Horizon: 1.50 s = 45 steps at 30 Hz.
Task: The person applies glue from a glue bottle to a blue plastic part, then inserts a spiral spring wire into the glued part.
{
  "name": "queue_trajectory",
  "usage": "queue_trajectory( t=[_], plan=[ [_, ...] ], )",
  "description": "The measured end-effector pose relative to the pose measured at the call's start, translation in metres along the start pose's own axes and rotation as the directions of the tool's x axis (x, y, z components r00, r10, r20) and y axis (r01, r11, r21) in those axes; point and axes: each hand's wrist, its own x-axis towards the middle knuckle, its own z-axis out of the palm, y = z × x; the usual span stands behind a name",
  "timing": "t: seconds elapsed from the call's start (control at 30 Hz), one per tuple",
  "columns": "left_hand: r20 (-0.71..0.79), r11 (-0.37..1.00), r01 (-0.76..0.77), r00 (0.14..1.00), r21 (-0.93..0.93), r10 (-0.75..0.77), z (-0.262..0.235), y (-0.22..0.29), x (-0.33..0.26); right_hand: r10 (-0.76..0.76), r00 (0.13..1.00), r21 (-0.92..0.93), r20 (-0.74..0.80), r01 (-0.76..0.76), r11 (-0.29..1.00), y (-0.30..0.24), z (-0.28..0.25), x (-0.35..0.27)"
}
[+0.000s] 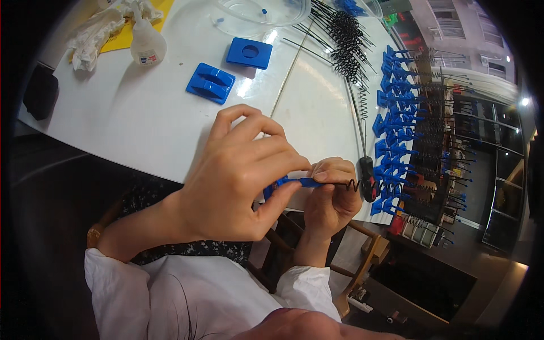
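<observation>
Both hands meet just over the near edge of the white table [141, 124], pinching one small blue plastic piece [309, 182] with a black coiled wire spring [350, 185] sticking out of its right end. The left hand [238, 175] is curled, thumb and fingers closed on the piece's left end; the right hand [331, 195] is folded nearly shut, fingertips pressing the piece from above. Most of the blue piece is hidden by the fingers, so its full shape cannot be made out. To the right, a row of finished blue clips with springs [396, 130] blurs toward the rim, and loose black springs [345, 45] lie beyond.
</observation>
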Motion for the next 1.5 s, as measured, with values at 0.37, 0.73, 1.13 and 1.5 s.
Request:
queue_trajectory(
  t=[0.37, 0.73, 1.13, 1.5],
  plan=[
    [0.307, 0.937, 0.223, 0.942, -0.270, -0.136, -0.0015, -0.0065, 0.0045, 0.127, 0.988, 0.195, 0.083, -0.141, 0.971, 0.0035, -0.0081, 0.0009],
    [0.408, 0.902, 0.324, 0.893, -0.284, -0.192, -0.0060, -0.0070, 0.0099, 0.168, 0.983, 0.232, 0.075, -0.181, 0.956, 0.0009, -0.0044, 0.0014],
    [0.382, 0.902, 0.309, 0.906, -0.301, -0.183, -0.0040, -0.0066, 0.0048, 0.154, 0.988, 0.246, 0.032, -0.157, 0.956, -0.0010, -0.0029, 0.0002],
    [0.376, 0.913, 0.308, 0.906, -0.267, -0.196, -0.0046, -0.0048, 0.0071, 0.152, 0.988, 0.219, 0.042, -0.157, 0.963, -0.0012, -0.0020, 0.0015]
  ],
)
